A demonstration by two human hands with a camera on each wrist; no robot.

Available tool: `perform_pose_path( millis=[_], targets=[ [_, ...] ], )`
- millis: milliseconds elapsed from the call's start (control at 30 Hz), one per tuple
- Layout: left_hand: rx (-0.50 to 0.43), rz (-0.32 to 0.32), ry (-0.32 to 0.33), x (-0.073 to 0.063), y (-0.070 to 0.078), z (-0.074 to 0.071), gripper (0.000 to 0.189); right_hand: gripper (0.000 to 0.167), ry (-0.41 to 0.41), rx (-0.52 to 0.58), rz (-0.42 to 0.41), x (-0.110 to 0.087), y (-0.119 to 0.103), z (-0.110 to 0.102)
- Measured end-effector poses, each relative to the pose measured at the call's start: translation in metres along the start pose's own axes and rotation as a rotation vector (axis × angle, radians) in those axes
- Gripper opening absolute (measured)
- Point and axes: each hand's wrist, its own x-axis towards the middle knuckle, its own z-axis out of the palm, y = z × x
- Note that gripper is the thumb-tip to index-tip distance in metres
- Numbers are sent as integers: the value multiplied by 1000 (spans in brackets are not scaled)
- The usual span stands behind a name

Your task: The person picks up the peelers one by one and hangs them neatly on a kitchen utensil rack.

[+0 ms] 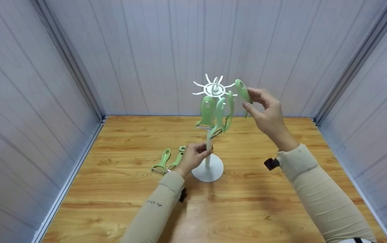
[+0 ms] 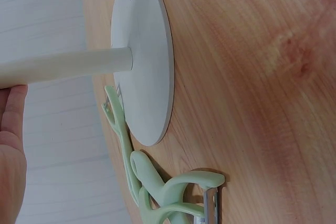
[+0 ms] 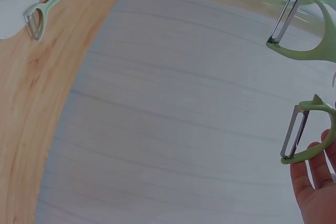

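A white stand with a round base and a ring of hooks on top stands upright on the table. My left hand grips its pole low down, above the base. Several green peelers hang from hooks at the front and right, blades downward. At the right of the hooks, my right hand pinches another green peeler, its holed handle end up, close to a hook tip. In the right wrist view that peeler's blade points away from the fingers.
Left of the base, green peelers lie on the wooden table, partly behind the left hand and forearm. In the left wrist view, a peeler lies beside the base. Pale panel walls enclose the table at the back and both sides.
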Motion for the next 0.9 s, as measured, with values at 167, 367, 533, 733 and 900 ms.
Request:
perform_pose_path(
  millis=[167,367,533,733,900],
  targets=[
    [-12,5,-5,0,-1,1,19,38,-20,20,-6,3,0,5],
    [-6,7,-3,0,0,0,20,40,-44,20,-14,4,0,11],
    [-6,-9,-5,0,2,0,22,38,-49,25,-5,2,0,16],
    [-5,0,-6,0,1,0,21,36,-69,45,-5,1,0,20],
    [-13,6,-9,0,1,0,20,35,-87,24,-11,2,2,23]
  ],
)
